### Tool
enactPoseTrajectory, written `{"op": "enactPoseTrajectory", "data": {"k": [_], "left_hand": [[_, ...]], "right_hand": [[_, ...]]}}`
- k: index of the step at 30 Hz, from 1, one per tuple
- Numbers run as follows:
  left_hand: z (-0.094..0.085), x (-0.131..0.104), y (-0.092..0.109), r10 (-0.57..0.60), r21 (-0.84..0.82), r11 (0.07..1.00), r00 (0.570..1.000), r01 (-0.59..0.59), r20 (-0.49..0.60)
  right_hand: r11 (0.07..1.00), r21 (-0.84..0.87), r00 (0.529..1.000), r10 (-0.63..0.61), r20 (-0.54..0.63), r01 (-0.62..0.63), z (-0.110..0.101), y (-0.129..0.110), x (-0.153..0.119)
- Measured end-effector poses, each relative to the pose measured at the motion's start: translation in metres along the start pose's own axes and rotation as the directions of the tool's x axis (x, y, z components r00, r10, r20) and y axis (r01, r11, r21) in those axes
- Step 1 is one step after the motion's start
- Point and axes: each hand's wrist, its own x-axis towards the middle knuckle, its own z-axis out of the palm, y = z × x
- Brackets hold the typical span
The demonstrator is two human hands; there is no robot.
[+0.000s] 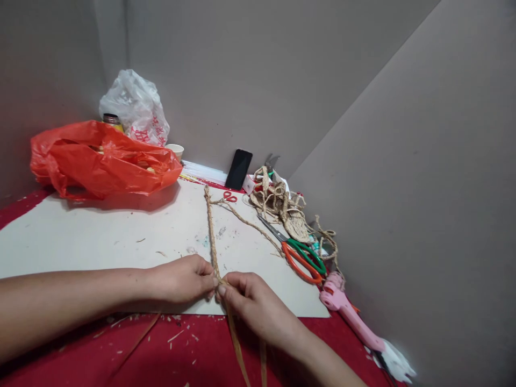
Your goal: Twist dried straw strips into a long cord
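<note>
A braided straw cord (212, 231) runs down the white board to my fingers, and a thinner twisted strand (253, 226) branches off near its top toward the right. My left hand (191, 279) is closed in a pinch on the cord's lower end. Right beside it, my right hand (252, 301) pinches the same end, the fingertips of both hands nearly touching. Loose flat straw strips (236, 344) hang below my right hand over the red cloth. Another thin strip (139, 341) trails below my left forearm.
Green-and-orange-handled scissors (302, 260), small red-handled scissors (229, 196), a heap of braided straw (282, 207) and a pink glue gun (350, 312) lie right. A black phone (239, 169) leans on the back wall. A red plastic bag (105, 161) sits left on the white board (100, 236).
</note>
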Motion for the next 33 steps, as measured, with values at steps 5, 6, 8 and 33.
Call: {"op": "enactPoseTrajectory", "data": {"k": [5, 6, 8, 33], "left_hand": [[0.003, -0.001, 0.003, -0.065, -0.015, 0.998, 0.996, 0.065, -0.060], [0.003, -0.001, 0.003, -0.061, -0.010, 0.998, 0.996, 0.061, -0.061], [0.003, -0.001, 0.002, -0.045, -0.003, 0.999, 0.997, 0.045, -0.061], [0.009, -0.008, 0.003, -0.043, -0.139, 0.990, 0.995, 0.030, -0.086]], "right_hand": [[0.967, -0.232, 0.990, -0.121, -0.073, 0.101, 0.005, -0.003, -0.007], [0.959, -0.264, 0.989, -0.127, -0.079, 0.102, 0.005, -0.004, -0.009], [0.947, -0.313, 0.988, -0.116, -0.099, 0.080, 0.002, -0.007, -0.015], [0.996, -0.078, 0.998, 0.044, 0.040, -0.041, 0.062, 0.007, -0.060]]}}
